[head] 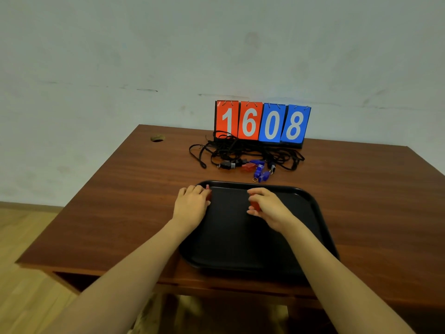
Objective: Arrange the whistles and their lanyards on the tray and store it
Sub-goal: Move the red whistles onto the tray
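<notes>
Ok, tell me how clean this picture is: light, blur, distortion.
Head view: dim, even light with no hard glare; the black tray shows only a faint sheen on its rim. Wide-angle bending splays the table edges. Scoreboard digits read clearly; the red whistle in the left hand and red whistle in the right hand look soft.

tangled lanyards (231,150) beyond tray (240,237), scoreboard (262,122) behind

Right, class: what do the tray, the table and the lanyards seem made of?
Tray: probably moulded plastic, matte black, with a raised rounded rim. Table: wood or wood-look laminate, reddish brown, visible grain, slight sheen. Lanyards: likely woven cord, black, limp and tangled.
</notes>
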Available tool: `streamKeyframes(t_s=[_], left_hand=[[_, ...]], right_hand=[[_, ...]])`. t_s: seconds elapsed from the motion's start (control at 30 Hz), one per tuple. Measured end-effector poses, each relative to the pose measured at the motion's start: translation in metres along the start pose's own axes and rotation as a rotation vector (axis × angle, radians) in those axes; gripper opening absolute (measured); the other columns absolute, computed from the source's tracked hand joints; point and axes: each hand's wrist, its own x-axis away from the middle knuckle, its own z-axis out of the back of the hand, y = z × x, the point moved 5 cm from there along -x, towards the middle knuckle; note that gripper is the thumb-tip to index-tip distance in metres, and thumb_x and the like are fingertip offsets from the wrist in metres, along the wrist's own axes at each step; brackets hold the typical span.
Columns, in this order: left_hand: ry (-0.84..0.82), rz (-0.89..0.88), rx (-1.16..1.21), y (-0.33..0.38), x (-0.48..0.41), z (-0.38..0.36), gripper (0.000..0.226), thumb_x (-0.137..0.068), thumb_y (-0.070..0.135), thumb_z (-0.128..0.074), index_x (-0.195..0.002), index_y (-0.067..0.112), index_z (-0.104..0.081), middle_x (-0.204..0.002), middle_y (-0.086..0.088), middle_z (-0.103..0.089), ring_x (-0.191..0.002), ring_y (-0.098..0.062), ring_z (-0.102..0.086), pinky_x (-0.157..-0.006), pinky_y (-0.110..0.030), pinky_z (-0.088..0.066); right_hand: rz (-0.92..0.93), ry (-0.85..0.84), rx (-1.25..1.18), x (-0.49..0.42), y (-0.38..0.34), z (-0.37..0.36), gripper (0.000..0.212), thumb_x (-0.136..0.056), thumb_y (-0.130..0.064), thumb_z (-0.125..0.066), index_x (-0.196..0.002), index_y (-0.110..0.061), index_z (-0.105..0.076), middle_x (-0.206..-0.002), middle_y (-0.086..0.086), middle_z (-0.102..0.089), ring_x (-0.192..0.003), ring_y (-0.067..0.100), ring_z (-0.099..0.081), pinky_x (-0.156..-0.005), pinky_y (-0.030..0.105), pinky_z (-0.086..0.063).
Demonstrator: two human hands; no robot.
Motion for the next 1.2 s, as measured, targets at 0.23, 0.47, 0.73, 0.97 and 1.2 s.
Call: streamKeyframes(t_s=[0.23,0.47,0.73,0.97,1.2], left_hand=[[0.017,0.02,0.185,-0.002,-0.002,0.002,0.032,-0.094,0.017,-0.049,-0.125,0.019,-0.057,-0.134,0.0,-0.052,-0.121,-0.023,-0.046,-0.104,-0.034,-0.032],[0.176,0.138,0.341,-0.006,0.009,0.016,0.052,-0.086,-0.004,-0.054,-0.133,0.016,-0.048,-0.147,-0.01,-0.031,-0.13,-0.034,-0.038,-0.104,-0.04,-0.039],[-0.108,0.073,0.191,0.016,-0.011,0.0,0.045,-0.097,0.019,-0.045,-0.141,0.014,-0.038,-0.141,-0.011,-0.036,-0.124,-0.03,-0.042,-0.101,-0.038,-0.039],[0.021,0.024,0.319,0.014,-0.015,0.003,0.023,-0.098,0.026,-0.045,-0.115,0.014,-0.054,-0.124,-0.003,-0.051,-0.116,-0.024,-0.048,-0.095,-0.036,-0.041],[-0.121,0.012,0.203,0.019,-0.019,-0.007,0.044,-0.098,0.036,-0.043,-0.138,0.02,-0.042,-0.145,-0.002,-0.038,-0.131,-0.024,-0.039,-0.106,-0.039,-0.034]], right_hand=[[0.118,-0.049,0.028,0.002,-0.013,-0.014,0.041,-0.091,-0.002,-0.055,-0.13,-0.013,-0.048,-0.112,0.006,-0.054,-0.099,0.019,-0.06,-0.083,0.028,-0.055],[0.271,-0.009,0.051,0.004,-0.019,-0.008,0.04,-0.092,-0.003,-0.056,-0.127,-0.021,-0.05,-0.117,0.008,-0.055,-0.102,0.017,-0.061,-0.082,0.026,-0.055],[0.257,-0.051,0.111,0.005,-0.017,-0.004,0.029,-0.092,-0.008,-0.057,-0.119,-0.017,-0.056,-0.111,0.006,-0.059,-0.096,0.017,-0.065,-0.073,0.023,-0.056],[0.236,-0.012,0.089,0.003,-0.015,0.004,0.029,-0.091,-0.006,-0.059,-0.117,-0.018,-0.059,-0.115,0.005,-0.056,-0.1,0.017,-0.063,-0.091,0.032,-0.055],[0.214,-0.121,0.376,0.006,-0.013,-0.007,0.062,-0.091,-0.001,-0.054,-0.145,-0.024,-0.034,-0.141,0.002,-0.042,-0.12,0.013,-0.051,-0.101,0.029,-0.04]])
